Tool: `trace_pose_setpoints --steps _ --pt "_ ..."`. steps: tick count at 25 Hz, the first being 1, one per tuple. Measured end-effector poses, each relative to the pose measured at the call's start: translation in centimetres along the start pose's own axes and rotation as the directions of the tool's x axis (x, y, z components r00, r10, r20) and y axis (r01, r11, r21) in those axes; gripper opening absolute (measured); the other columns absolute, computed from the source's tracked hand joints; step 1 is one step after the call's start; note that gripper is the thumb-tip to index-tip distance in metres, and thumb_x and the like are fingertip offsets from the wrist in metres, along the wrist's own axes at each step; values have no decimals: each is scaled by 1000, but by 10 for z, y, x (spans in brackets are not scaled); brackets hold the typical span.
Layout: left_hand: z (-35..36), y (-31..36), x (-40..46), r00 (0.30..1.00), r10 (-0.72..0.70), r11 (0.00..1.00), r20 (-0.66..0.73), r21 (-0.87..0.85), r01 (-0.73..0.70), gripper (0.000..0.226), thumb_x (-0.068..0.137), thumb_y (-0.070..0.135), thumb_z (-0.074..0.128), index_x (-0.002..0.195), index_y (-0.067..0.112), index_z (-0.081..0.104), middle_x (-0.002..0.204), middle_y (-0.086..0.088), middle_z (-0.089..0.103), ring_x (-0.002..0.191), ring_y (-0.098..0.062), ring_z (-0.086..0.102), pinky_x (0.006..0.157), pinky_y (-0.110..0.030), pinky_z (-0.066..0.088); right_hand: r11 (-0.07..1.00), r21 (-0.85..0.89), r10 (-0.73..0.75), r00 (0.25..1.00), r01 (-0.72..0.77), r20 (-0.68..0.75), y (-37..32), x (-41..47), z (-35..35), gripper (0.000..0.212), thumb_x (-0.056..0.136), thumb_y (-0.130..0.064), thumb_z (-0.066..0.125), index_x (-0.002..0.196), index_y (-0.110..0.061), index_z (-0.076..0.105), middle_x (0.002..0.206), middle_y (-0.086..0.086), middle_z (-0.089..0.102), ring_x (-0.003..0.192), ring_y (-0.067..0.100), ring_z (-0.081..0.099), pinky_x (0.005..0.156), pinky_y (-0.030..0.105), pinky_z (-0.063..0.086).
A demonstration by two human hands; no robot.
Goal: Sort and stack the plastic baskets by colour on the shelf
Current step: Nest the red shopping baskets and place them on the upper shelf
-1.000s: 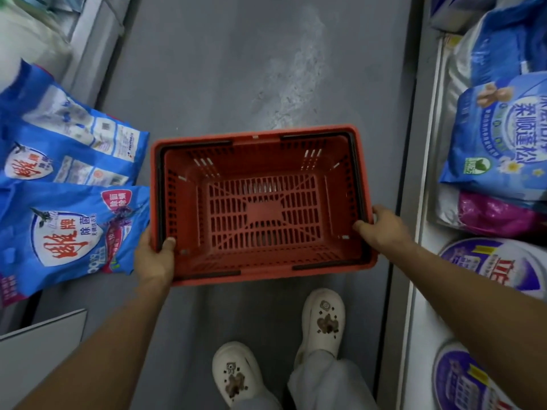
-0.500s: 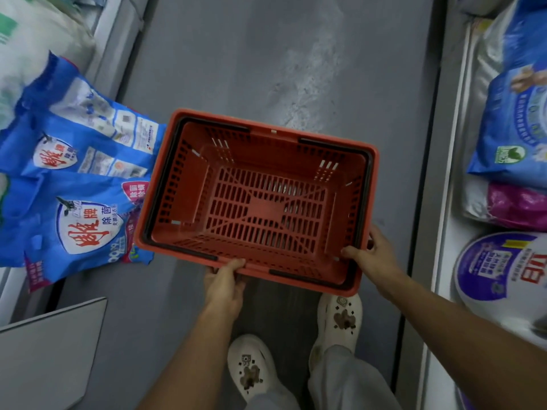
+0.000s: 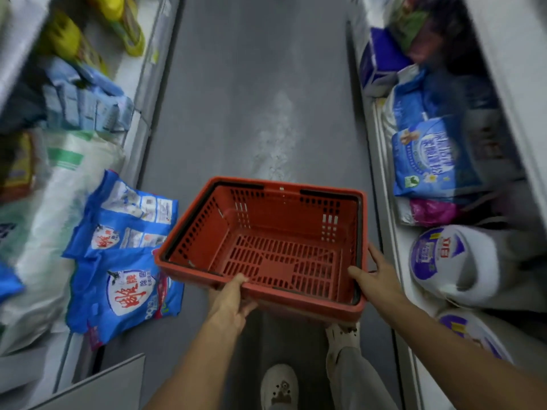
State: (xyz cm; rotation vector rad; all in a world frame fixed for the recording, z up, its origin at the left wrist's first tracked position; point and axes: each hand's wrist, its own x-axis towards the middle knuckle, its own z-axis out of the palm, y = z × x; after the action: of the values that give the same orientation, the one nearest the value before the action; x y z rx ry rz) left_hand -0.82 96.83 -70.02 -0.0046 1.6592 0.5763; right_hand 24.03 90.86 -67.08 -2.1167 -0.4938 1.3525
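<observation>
An empty red plastic basket [image 3: 266, 241] with a slotted floor and black handles folded along its rim is held level above the grey aisle floor, in front of me. My left hand [image 3: 232, 301] grips the near rim, thumb over the edge and fingers under it. At the near right corner, my right hand [image 3: 374, 281] grips the rim the same way. The basket is slightly turned, its left end further out. No other basket is in view.
Low shelves line both sides of a narrow aisle [image 3: 236, 99]. Blue detergent bags [image 3: 124, 261] overhang the left shelf edge close to the basket. Blue and white packs [image 3: 429, 155] and white round tubs [image 3: 444, 261] fill the right shelf. My white shoes [image 3: 279, 386] stand below.
My left hand moved from the basket's left end to its near rim. The basket turned slightly, and the view tilted up along the aisle.
</observation>
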Motion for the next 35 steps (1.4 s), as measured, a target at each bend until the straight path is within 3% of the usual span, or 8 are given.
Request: trace_pose_setpoints --steps 5,10,12,16,20,24,30,35 --pt "-12 16 -98 967 246 961 69 114 -253 96 85 1 65 154 41 12 129 -11 62 106 -38 67 84 -61 56 991 104 -67 980 88 -189 -22 -116 -40 75 76 -18 68 139 -45 39 120 1 66 96 18 69 85 49 57" --pt "-36 21 -190 915 353 909 192 161 -385 106 61 24 79 141 62 21 151 -10 48 126 -39 57 98 -68 45 956 251 -63 942 152 -330 -26 -234 -58 71 84 -5 63 137 -47 41 103 -14 65 76 -1 66 63 19 53" --pt "-49 17 -215 895 374 890 242 178 -420 112 44 35 79 134 69 22 154 -9 44 130 -38 54 104 -65 42 941 308 -19 932 139 -361 -22 -276 -59 70 82 -6 63 133 -51 45 100 -11 70 75 0 70 65 25 57" --pt "-94 1 -257 859 412 841 305 236 -487 116 38 38 79 136 67 23 144 -8 55 120 -39 62 100 -64 46 917 366 31 889 156 -457 2 -372 -49 76 75 -13 65 141 -44 41 112 1 71 85 13 71 72 32 59" --pt "-162 -35 -316 790 414 778 452 275 -565 115 37 37 80 138 56 29 145 -9 56 120 -39 62 100 -66 45 847 466 63 821 257 -567 57 -493 -28 72 64 -25 65 117 -70 45 118 -3 68 92 21 72 85 46 58" --pt "-233 -76 -394 760 372 734 533 332 -592 127 37 33 78 145 57 16 148 -13 49 120 -38 62 99 -62 49 792 547 157 778 269 -609 99 -621 -11 72 80 -10 65 139 -45 41 111 -1 69 86 20 72 82 42 59" --pt "-286 -116 -486 713 219 649 666 446 -617 121 63 21 81 149 55 3 141 -26 52 120 -45 60 95 -64 50 768 563 234 683 307 -692 138 -741 -6 60 81 -4 61 124 -44 49 101 1 71 77 21 74 72 42 61" --pt "-300 -149 -530 635 142 543 759 477 -691 138 34 37 76 146 58 -3 146 -25 48 128 -48 54 92 -64 50 724 600 357 560 340 -748 165 -818 3 67 80 -5 63 131 -44 45 105 3 67 84 23 71 72 37 59"
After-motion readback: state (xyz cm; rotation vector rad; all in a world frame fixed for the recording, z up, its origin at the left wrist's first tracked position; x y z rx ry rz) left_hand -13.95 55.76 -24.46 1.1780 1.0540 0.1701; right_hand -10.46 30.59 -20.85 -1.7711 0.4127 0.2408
